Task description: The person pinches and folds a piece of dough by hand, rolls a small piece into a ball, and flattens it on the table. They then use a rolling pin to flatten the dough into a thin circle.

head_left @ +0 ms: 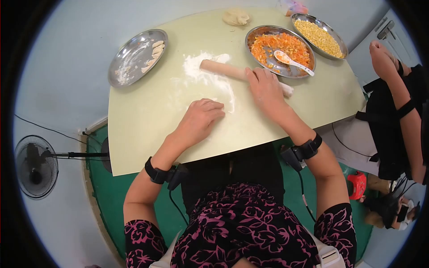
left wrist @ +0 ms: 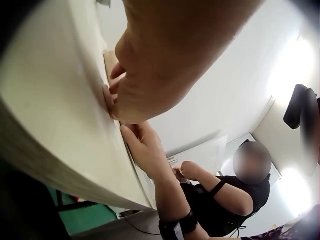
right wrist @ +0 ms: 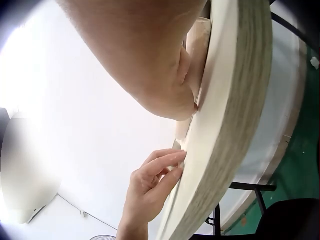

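Note:
A wooden rolling pin [head_left: 223,69] lies slantwise on the table, its left end over a patch of white flour [head_left: 196,67]. My right hand [head_left: 267,91] grips it right of its middle, fingers over the top. In the right wrist view, the pin [right wrist: 199,47] runs past the curled fingers, close along the tabletop. Nearer the table's front, my left hand [head_left: 200,119] rests low over the tabletop with bent fingers. The right wrist view shows the left hand's [right wrist: 150,182] thumb and fingertips close together at the surface; I cannot tell whether dough is between them.
A steel plate [head_left: 123,49] with pale dough pieces stands at the left. Behind the pin are a dish [head_left: 257,32] of shredded orange filling with a white spoon [head_left: 290,61], a dish of yellow bits [head_left: 319,35] and a dough lump [head_left: 236,17]. Another person [head_left: 397,107] is at the right.

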`<state>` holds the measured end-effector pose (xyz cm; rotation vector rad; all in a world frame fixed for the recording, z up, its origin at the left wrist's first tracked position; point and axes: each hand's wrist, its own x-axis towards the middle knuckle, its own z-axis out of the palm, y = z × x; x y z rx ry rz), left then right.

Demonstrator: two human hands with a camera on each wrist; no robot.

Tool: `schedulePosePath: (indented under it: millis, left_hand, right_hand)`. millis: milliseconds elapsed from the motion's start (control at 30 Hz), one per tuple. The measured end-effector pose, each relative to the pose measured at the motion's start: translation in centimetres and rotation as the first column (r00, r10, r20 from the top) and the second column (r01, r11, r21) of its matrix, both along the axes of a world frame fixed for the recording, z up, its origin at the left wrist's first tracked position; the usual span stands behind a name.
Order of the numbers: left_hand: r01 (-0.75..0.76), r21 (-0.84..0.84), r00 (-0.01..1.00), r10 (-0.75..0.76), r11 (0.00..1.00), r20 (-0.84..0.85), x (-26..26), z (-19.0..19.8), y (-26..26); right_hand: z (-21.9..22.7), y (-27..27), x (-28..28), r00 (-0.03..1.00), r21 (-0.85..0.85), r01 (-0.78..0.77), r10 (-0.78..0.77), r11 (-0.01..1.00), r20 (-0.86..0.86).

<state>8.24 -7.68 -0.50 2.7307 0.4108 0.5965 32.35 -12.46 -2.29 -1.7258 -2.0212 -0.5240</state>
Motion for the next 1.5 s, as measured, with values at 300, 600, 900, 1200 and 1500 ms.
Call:
schedulePosePath:
  millis: [300, 600, 900, 1200, 1500]
  left_hand:
    - [-0.399, 0.022, 0.915, 0.397, 0.917, 0.064, 0.1, -1.1, -4.7]
    - [-0.434, -0.006, 0.888, 0.428, 0.901, 0.169, 0.0, -1.6, -5.4]
    - [-0.456, -0.026, 0.867, 0.451, 0.889, 0.210, -0.1, -1.6, -5.2]
    - [-0.506, 0.012, 0.844, 0.491, 0.863, 0.216, 0.2, -1.5, -5.1]
    - [-0.555, -0.026, 0.783, 0.533, 0.831, 0.322, -0.5, -1.1, -5.3]
  right_hand:
    - [1.1, -2.2, -1.6, 0.983, -0.123, -0.100, 0.079, 0.987, -0.165]
    - [2.7, -5.8, -5.3, 0.973, -0.245, -0.189, 0.148, 0.951, -0.175]
    - [2.8, -6.2, -6.0, 0.987, -0.325, -0.155, 0.136, 0.933, -0.083]
    - [2.2, -4.3, -5.0, 0.981, -0.283, -0.160, 0.120, 0.946, -0.153]
    - [5.3, -3.4, -4.4, 0.963, -0.292, -0.269, 0.246, 0.918, -0.113]
